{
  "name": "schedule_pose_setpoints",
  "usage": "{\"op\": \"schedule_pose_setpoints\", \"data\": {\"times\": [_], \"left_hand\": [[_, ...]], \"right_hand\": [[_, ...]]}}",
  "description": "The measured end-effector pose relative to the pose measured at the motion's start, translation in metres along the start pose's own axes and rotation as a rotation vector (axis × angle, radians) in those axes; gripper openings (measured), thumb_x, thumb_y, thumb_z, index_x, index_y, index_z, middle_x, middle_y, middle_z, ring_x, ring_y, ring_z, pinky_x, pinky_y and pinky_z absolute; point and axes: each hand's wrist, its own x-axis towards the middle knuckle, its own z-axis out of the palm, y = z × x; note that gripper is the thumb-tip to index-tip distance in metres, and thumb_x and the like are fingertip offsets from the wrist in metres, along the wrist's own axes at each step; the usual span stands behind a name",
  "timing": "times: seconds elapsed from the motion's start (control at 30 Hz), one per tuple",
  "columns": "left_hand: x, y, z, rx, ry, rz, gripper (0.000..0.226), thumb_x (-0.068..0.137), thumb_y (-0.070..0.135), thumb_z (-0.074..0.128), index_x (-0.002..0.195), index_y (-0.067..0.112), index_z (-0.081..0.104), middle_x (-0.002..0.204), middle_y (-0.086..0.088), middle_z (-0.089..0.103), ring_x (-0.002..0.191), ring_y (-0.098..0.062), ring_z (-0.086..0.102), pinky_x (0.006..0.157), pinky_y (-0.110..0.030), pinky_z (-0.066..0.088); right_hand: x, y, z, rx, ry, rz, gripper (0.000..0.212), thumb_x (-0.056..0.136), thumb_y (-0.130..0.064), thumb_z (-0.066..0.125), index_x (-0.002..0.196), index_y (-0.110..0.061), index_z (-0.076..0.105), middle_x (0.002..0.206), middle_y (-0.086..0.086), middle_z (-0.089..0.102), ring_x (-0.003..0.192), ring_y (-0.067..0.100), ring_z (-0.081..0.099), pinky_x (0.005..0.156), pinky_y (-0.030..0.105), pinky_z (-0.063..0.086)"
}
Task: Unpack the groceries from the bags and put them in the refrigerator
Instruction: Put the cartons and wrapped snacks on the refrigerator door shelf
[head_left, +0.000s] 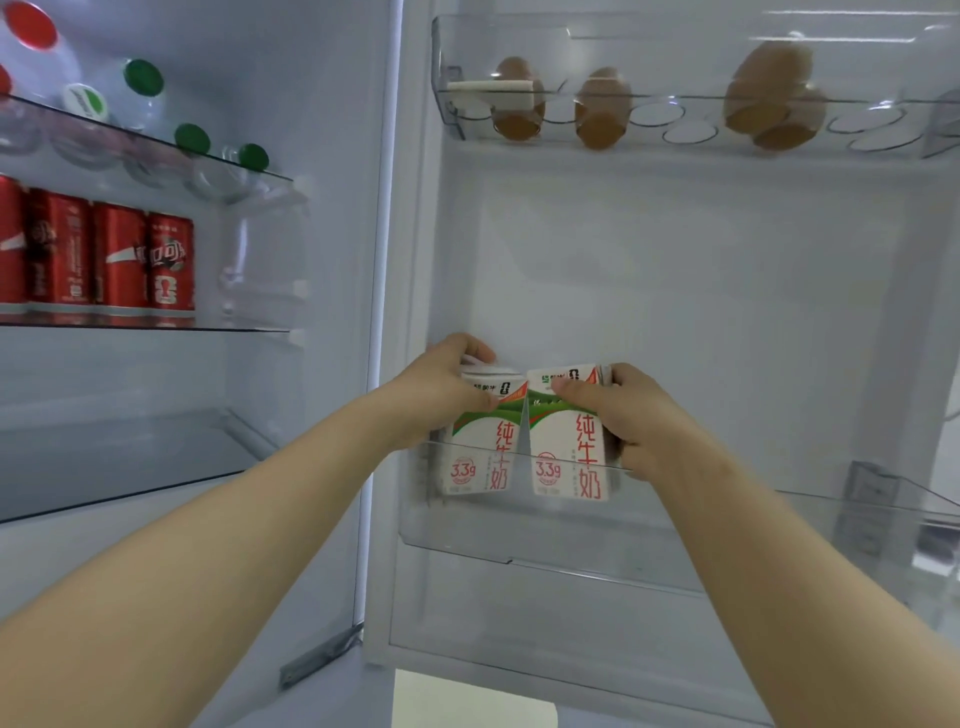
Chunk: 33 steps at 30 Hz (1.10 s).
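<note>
Cartons of milk, 2 of them, stand side by side in the clear plastic door bin on the inner side of the open white refrigerator door. Both are small white paper boxes with a green band and red characters. The left milk carton and the right milk carton are upright, their lower parts behind the front wall of the bin and their tops above its rim. They almost touch near the top, and a narrow gap opens between them lower down. The left hand grasps the top of the left milk carton, with fingers curled over it and the thumb on the front face. The right hand grips the upper right side of the right milk carton, thumb pressed on the front. Higher on the door, a clear egg tray carries brown eggs. Inside the refrigerator, red drink cans stand in a row on a glass shelf, and clear bottles with green caps stand on the shelf above.
</note>
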Motion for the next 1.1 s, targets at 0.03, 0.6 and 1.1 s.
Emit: {"op": "schedule_pose_setpoints", "data": {"times": [0.03,0.6,1.1], "left_hand": [[-0.001,0.000,0.001,0.036,-0.019,-0.002,0.031,0.087,0.005,0.061,0.108,0.022,0.047,0.103,0.002,0.057,0.081,-0.015,0.065,0.070,-0.032,0.058],[0.003,0.003,0.013,0.581,-0.084,-0.035,0.047,0.085,0.011,0.061,0.127,0.019,0.042,0.119,-0.007,0.055,0.100,-0.023,0.057,0.075,-0.030,0.053],[0.008,0.001,0.016,0.935,0.018,0.112,0.057,0.083,0.008,0.062,0.133,0.026,0.042,0.120,-0.007,0.041,0.118,-0.027,0.033,0.079,-0.029,0.037]], "right_hand": [[0.001,0.001,0.000,-0.019,0.002,0.000,0.027,0.082,-0.012,0.070,0.098,-0.008,0.049,0.077,0.012,0.066,0.046,0.013,0.064,0.037,0.023,0.049],[0.006,-0.001,0.006,-0.210,-0.138,0.098,0.038,0.080,0.018,0.056,0.101,-0.014,0.051,0.115,0.013,0.054,0.076,0.025,0.062,0.073,0.040,0.056],[0.012,0.005,0.014,-0.839,-0.111,-0.090,0.059,0.074,0.010,0.060,0.122,-0.022,0.049,0.127,0.011,0.043,0.100,0.029,0.058,0.077,0.038,0.057]]}}
